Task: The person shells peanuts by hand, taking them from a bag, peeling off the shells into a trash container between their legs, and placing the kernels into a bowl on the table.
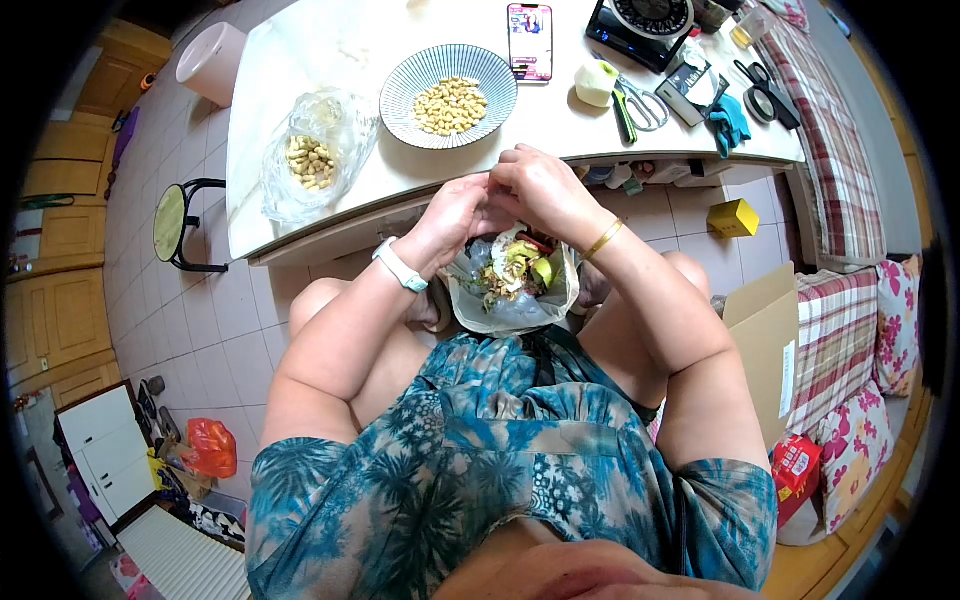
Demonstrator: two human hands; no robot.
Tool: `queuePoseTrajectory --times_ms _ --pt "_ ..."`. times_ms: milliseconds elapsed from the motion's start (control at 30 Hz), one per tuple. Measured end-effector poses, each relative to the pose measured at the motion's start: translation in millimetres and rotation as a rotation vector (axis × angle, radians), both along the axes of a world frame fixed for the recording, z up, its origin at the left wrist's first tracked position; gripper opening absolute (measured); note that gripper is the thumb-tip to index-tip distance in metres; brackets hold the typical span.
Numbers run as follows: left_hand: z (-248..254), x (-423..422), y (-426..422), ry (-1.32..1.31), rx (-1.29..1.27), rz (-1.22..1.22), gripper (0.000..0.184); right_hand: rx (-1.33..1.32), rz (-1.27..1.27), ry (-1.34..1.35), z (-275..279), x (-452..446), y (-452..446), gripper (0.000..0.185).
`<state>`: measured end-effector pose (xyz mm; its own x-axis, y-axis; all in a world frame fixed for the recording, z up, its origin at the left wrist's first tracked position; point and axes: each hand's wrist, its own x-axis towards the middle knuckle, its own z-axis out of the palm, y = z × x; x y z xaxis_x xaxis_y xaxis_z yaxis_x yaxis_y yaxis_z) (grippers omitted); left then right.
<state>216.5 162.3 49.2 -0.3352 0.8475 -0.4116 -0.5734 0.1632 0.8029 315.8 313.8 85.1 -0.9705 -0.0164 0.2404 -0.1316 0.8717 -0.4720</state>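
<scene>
My left hand (pixel 455 218), with a white watch band at the wrist, meets my right hand (pixel 538 188) just past the table's front edge. Fingers of both are bent together; what they pinch is too small or hidden to name. Below them, between my knees, a lined bin (pixel 567 300) holds peels and scraps. Beyond my hands a striped bowl (pixel 395 100) contains many pale shelled nuts (pixel 450 106). To its left, an open clear plastic bag (pixel 335 125) has several unshelled nuts (pixel 310 163) in it.
On the table (pixel 250 200) are a phone (pixel 530 42), a partly peeled fruit (pixel 595 82), scissors (pixel 645 105), a green-handled peeler (pixel 624 116) and a black cooker (pixel 640 30). A stool (pixel 172 222) stands left; a cardboard box (pixel 765 350) is at right.
</scene>
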Motion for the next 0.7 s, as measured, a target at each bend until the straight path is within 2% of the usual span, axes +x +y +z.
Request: queuePoseTrajectory --times_ms 200,467,700 --pt "1 0 0 -0.005 -0.039 -0.014 0.029 -0.073 0.034 -0.005 -3 1 1 0.01" --pt "-8 -1 -1 -0.055 0.024 -0.028 0.03 -0.002 0.03 -0.001 -1 2 2 0.01" --pt "4 1 -1 -0.015 0.015 0.002 0.03 -0.007 0.008 0.048 -2 1 3 0.009"
